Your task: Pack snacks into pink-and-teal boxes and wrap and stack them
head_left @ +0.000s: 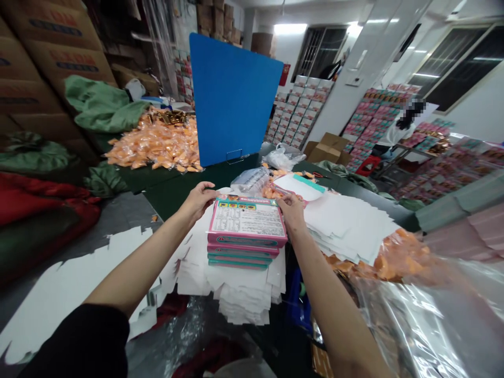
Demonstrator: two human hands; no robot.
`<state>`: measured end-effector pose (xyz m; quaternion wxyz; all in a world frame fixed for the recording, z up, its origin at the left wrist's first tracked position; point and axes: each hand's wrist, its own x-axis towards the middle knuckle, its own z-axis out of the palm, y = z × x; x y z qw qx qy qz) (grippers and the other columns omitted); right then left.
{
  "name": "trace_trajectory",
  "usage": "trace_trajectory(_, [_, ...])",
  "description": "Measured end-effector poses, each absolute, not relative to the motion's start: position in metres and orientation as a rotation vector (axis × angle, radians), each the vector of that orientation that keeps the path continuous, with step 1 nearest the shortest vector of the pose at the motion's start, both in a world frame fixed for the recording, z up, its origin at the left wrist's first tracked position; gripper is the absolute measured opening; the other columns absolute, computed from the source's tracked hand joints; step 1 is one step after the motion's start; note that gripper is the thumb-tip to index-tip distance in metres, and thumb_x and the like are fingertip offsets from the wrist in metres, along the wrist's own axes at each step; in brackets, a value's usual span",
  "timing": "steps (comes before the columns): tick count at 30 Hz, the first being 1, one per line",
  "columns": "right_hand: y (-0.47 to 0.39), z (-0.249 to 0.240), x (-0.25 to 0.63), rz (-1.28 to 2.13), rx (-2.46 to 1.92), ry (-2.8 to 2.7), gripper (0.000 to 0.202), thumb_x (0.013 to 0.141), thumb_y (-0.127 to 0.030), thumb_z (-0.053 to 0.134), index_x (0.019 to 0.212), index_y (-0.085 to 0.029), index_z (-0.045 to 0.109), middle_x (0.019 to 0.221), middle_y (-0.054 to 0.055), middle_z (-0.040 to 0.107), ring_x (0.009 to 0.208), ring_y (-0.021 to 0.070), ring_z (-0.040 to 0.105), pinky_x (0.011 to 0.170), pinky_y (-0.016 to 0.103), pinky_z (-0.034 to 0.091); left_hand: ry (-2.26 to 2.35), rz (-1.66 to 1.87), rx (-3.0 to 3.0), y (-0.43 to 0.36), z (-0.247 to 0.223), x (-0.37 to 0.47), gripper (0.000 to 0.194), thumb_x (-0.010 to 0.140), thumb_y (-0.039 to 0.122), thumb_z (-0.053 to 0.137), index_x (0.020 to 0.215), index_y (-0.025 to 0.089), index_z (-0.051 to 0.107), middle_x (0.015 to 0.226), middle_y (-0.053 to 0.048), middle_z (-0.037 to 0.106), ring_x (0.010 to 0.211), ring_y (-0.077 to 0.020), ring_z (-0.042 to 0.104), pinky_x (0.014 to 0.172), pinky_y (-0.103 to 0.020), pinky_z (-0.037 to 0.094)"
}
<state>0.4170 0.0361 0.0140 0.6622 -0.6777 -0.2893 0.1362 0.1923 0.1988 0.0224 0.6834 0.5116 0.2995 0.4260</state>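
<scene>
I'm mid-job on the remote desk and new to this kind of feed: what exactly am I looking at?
There's no machine: a person works bare-handed, filmed by one head-worn camera looking forward and down. The left hand and right hand touch the far corners of a pink-edged printed box; how firmly isn't clear. It tops a pink-and-teal stack on white paper-like sheets. On the dark green surface beyond are clear-wrapped orange pieces and an upright blue board.
</scene>
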Motion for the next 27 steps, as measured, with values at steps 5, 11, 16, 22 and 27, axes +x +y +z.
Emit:
trace_trajectory(5, [0.035,0.013,0.419,0.34,-1.469,-0.784,0.025,0.065,-0.039,0.062,0.082,-0.021,0.058,0.065,-0.004,0.055,0.054,0.0116,0.044,0.052,0.025,0.034,0.603,1.066,1.614,0.208,0.014,0.188,0.041,0.061,0.035,0.078,0.099,0.023,0.074,0.099,-0.003,0.062,0.071,-0.0125,0.055,0.067,-0.028,0.046])
trace_trajectory(11, [0.032,0.017,0.43,0.337,-1.625,-1.038,0.031,0.073,-0.043,0.052,0.086,-0.02,0.068,0.074,0.002,0.063,0.067,0.0175,0.052,0.06,0.029,0.039,0.536,0.827,1.825,0.221,0.018,0.183,0.039,0.068,0.052,0.073,0.091,0.021,0.08,0.105,-0.01,0.064,0.104,-0.0272,0.06,0.091,-0.039,0.047])
trace_trajectory(16, [0.027,0.021,0.431,0.34,-1.707,-1.089,0.035,0.075,-0.054,0.054,0.07,-0.02,0.062,0.067,0.001,0.059,0.066,0.0169,0.05,0.062,0.03,0.038,0.57,0.796,1.809,0.219,0.018,0.183,0.034,0.069,0.05,0.07,0.084,0.021,0.08,0.108,-0.01,0.067,0.099,-0.0255,0.06,0.087,-0.037,0.049])
trace_trajectory(22, [0.022,0.009,0.43,0.417,-1.674,-0.989,0.041,0.075,-0.061,0.055,0.063,-0.022,0.052,0.059,-0.003,0.048,0.059,0.014,0.044,0.057,0.028,0.037,0.63,0.817,1.677,0.21,0.017,0.184,0.021,0.068,0.038,0.07,0.071,0.018,0.077,0.101,-0.009,0.072,0.091,-0.0227,0.061,0.077,-0.031,0.048])
trace_trajectory(27, [0.025,0.002,0.432,0.25,-1.781,-0.991,0.047,0.082,-0.064,0.047,0.063,-0.021,0.054,0.064,0.0,0.055,0.072,0.0191,0.053,0.074,0.035,0.046,0.661,0.872,1.591,0.205,0.01,0.19,0.017,0.072,0.03,0.069,0.066,0.014,0.072,0.081,-0.007,0.071,0.084,-0.0217,0.061,0.072,-0.028,0.046])
